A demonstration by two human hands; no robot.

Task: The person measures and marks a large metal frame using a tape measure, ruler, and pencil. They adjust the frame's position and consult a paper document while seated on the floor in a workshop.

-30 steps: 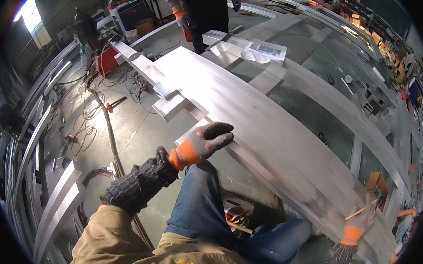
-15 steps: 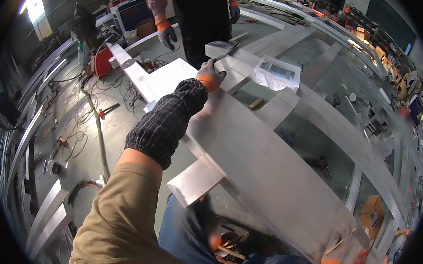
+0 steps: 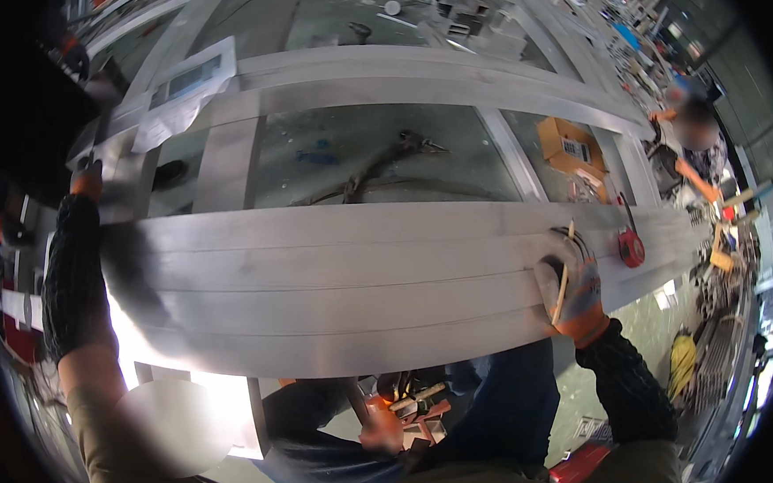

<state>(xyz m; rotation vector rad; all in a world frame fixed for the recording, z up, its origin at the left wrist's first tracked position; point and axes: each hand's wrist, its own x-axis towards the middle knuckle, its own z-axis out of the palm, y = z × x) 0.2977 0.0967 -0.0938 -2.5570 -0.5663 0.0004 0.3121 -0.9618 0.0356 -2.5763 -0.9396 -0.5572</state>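
Note:
Several long silver metal bars (image 3: 331, 278) lie side by side in front of me, across the metal frame. My right hand (image 3: 575, 293), in a grey and orange glove, rests on their right part. Its curled fingers hold a thin, pale pencil (image 3: 562, 296). A red tape measure (image 3: 630, 248) lies on the bars just beyond that hand. At the far left, my left hand (image 3: 87, 181), gloved as well, is closed at the frame's corner near the bars' ends. What it grips is dark and cannot be made out.
A printed sheet (image 3: 188, 88) lies on the frame (image 3: 351, 89) at the upper left. Below the frame are a hose-fed torch (image 3: 401, 145) and an open cardboard box (image 3: 572, 147). Another person (image 3: 697, 154) is at the upper right; a dark-clad person stands at the left.
My view has swung to the right, so the bars now run across it and my right hand shows fully. My left hand stays by the bars' far-left end.

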